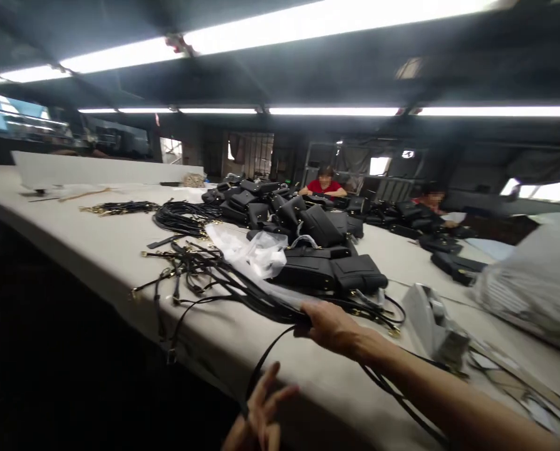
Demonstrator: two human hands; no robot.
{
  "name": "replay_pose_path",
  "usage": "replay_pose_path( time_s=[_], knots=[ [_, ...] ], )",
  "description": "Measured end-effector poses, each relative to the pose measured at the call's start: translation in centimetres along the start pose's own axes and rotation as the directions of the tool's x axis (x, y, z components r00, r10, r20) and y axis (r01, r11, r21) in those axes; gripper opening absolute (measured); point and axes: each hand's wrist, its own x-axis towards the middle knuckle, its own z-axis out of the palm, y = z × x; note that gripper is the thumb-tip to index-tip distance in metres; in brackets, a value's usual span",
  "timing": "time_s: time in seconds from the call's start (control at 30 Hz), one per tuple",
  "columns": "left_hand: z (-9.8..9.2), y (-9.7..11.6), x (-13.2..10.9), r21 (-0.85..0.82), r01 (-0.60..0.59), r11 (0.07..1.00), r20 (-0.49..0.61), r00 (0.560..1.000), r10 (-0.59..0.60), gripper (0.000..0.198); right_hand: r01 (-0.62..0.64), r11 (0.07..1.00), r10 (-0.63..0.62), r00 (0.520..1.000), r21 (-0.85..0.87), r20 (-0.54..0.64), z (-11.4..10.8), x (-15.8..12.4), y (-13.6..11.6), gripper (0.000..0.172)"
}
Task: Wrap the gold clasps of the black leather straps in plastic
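Note:
My right hand (329, 327) reaches out over the long pale table (96, 250), its fingers closed round a thin black strap (265, 357) at the edge of a tangle of black straps with gold clasps (200, 269). The strap curves down to my left hand (259, 416) at the bottom edge. That hand pinches the strap's lower end while two of its fingers stretch upward. Just beyond the right hand lie black leather bags (331, 272) and a crumpled clear plastic bag (256, 250).
A big heap of black bags (280, 210) and a coil of straps (181, 216) lie further along the table. Two seated people, one in red (324, 186), work at the far end. A tape dispenser (433, 326) and a white bundle (534, 282) lie right.

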Motion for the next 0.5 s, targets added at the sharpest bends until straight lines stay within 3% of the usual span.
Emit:
replay_pose_path(
  time_s=[0.07,0.13,0.23,0.37,0.5],
  knots=[
    [2.5,2.0,2.0,-0.107,-0.061,0.992,-0.031,0.998,0.058,0.083,0.048,0.998,-0.049,0.998,0.038,0.03,-1.8,-2.8,-1.6,0.03],
    [4.4,4.0,3.3,-0.108,-0.098,0.989,-0.097,0.991,0.087,0.08,0.086,0.993,-0.091,0.994,0.081,0.059,-2.8,-5.8,-3.3,0.027],
    [5.8,5.7,3.9,-0.1,-0.138,0.985,-0.08,0.988,0.13,0.086,0.11,0.989,-0.126,0.977,0.102,0.172,-3.4,-9.0,-5.1,0.028],
    [3.8,7.5,1.7,-0.2,-0.201,0.959,-0.056,0.979,0.194,0.1,0.014,0.999,-0.022,0.979,0.041,0.203,-4.3,-10.8,-4.5,0.029],
    [-0.6,10.7,-1.1,-0.287,-0.368,0.885,-0.25,0.92,0.301,0.087,-0.101,0.983,0.084,0.99,0.152,0.113,-6.0,-12.8,-1.5,0.016]
  ],
)
